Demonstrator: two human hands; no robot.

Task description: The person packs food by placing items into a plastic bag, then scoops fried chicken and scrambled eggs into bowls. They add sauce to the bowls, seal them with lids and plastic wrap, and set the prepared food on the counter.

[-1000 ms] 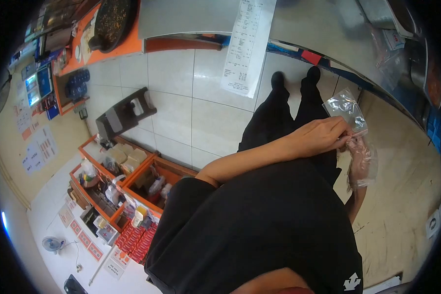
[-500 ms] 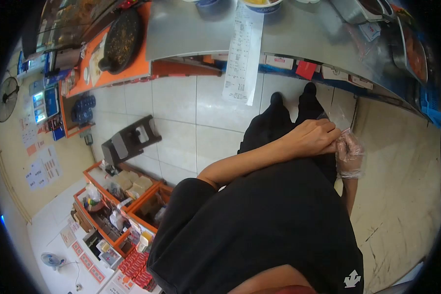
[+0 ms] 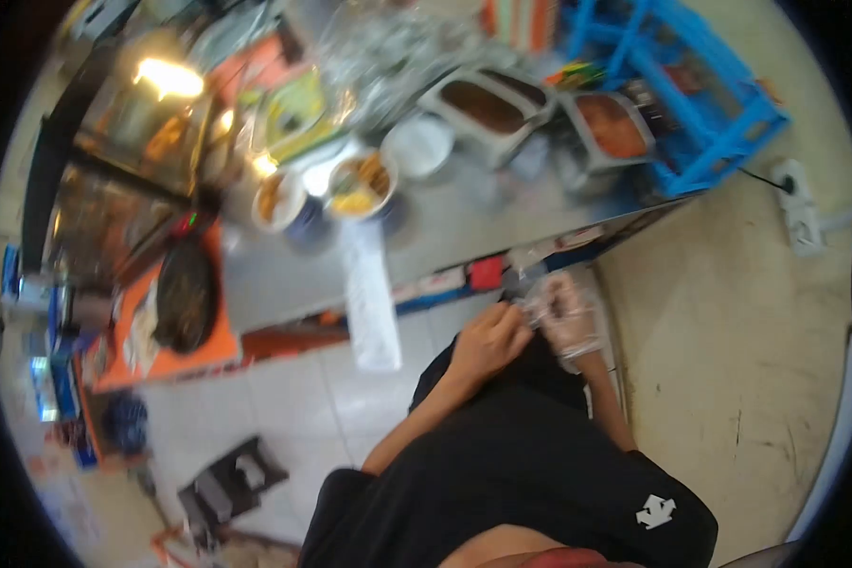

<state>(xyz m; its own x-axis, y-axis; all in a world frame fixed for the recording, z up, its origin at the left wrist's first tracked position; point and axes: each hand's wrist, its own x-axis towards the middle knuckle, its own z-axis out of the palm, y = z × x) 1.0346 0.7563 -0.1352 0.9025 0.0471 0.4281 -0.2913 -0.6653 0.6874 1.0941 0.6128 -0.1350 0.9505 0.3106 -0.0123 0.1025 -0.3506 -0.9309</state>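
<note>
My left hand is bare and curled, its fingers pinched at the edge of a clear plastic glove, close to my right hand. My right hand wears a clear plastic glove, its fingers bent and blurred. Both hands are in front of my body, just below the front edge of the metal counter. On the counter stand a bowl of food, a second bowl and a white round lid or bowl. A long paper receipt hangs over the counter edge.
Metal containers with brown sauce and reddish food stand at the back right, beside a blue rack. A dark stone-like pan rests on an orange surface at left. A dark stool stands on the tiled floor.
The view has tilted up toward the counter, bringing the bowls, containers and blue rack into sight. Both hands now appear lower and further left in the picture, slightly apart.
</note>
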